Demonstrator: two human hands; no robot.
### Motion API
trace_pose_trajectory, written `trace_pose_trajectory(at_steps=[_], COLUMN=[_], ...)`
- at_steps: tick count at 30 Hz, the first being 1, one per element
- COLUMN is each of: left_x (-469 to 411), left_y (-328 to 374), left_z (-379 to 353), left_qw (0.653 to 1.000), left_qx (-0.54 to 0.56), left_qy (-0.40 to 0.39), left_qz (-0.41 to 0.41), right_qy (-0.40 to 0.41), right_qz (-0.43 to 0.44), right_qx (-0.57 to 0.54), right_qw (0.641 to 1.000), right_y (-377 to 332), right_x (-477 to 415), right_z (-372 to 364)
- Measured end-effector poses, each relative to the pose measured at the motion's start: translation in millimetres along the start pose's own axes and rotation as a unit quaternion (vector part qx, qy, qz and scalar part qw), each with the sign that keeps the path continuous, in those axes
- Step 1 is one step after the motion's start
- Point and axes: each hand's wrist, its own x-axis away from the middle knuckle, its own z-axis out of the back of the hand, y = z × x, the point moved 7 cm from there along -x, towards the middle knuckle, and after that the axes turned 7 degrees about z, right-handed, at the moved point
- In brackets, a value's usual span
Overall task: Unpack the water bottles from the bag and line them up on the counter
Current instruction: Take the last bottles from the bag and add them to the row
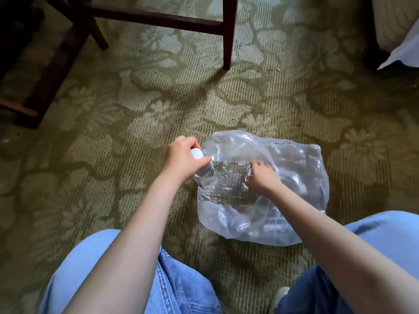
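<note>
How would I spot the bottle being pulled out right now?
On the green patterned carpet lies a clear plastic bag. At its left edge, the left hand grips a clear water bottle, the only one showing a white cap.

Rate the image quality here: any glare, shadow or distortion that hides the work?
Head view: sharp at the centre, with wide-angle bending at the edges. Glare streaks the clear bag, so bottles inside blur together. The left hand grips a bottle by its white-capped neck; the right hand pinches the bag. Chair legs cast soft shadows on the carpet.
</note>
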Motion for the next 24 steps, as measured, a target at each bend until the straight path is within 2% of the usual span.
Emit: trace_pose_trajectory(at_steps=[3, 5, 8, 11, 18, 21, 24], left_x=[1, 3, 4, 2, -5, -5, 0], left_y=[-5, -9, -12, -17, -23, -27, -22], left_z=[-3, -5, -5, -6, 0, 9, 23], left_qw=[1.000, 1.000, 1.000, 1.000, 0.999, 0.998, 0.998], left_qx=[-0.017, -0.013, -0.004, -0.009, -0.021, -0.019, -0.027], left_qy=[-0.001, 0.003, 0.003, 0.000, 0.006, 0.010, 0.008], left_qz=[0.010, 0.013, 0.015, 0.015, 0.031, 0.054, 0.063], right_qy=[-0.040, -0.006, -0.036, -0.080, 0.028, 0.049, 0.066], right_qz=[-0.049, -0.048, 0.029, 0.121, 0.205, 0.189, 0.157], right_qx=[0.019, 0.061, 0.184, 0.228, 0.115, 0.058, -0.056], right_qw=[0.998, 0.997, 0.982, 0.963, 0.972, 0.979, 0.984], right_y=[12, 10, -13, -40, -85, -89, -85], right_x=[-10, -16, -14, -3, 21, 35, 49], right_z=[-25, -22, -16, -27, 13, 37, 64])
